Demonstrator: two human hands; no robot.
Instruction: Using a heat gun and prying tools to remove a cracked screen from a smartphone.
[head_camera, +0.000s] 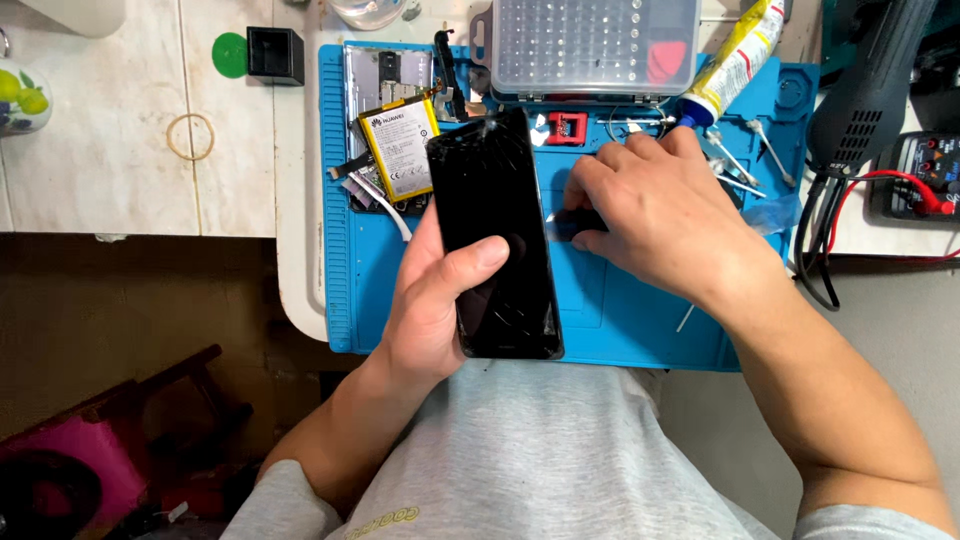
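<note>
**Cracked phone held over the blue mat**

The left hand (430, 300) grasps a black smartphone (497, 235), thumb across its glass. The screen is dark and cracked near the top. Its long axis runs away from the person, slightly tilted left. The right hand (655, 205) lies on the blue repair mat (620, 320), fingers curled on a small dark piece.
</note>
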